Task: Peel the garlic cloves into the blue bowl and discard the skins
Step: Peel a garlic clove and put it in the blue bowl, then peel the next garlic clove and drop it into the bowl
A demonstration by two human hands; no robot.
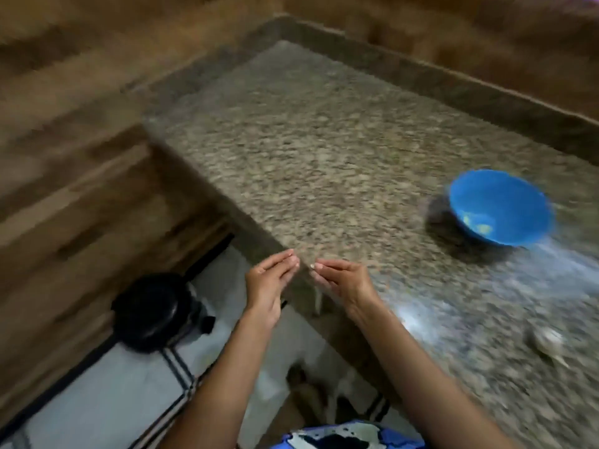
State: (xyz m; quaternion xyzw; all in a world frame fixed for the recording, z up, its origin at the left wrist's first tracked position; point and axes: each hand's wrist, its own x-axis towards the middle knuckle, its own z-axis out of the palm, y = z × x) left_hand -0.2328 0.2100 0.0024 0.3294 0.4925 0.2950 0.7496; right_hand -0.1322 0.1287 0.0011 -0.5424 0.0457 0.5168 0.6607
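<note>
Granite counter (324, 140); frame motion-blurred. On it the blue bowl (500, 207) stands well to the right of and beyond both hands, with pale yellowish pieces inside, likely peeled cloves. The right hand (343, 281) is the nearer one, fingers almost straight and pointing left; there is a pale speck at the tips, and I cannot tell if a skin is pinched. The left hand (269, 281) is flat-fingered and holds nothing. Both hover at the counter's left edge, tips close but apart. A pale lump (547, 338) lies near-right on the counter: garlic or skins, unclear.
</note>
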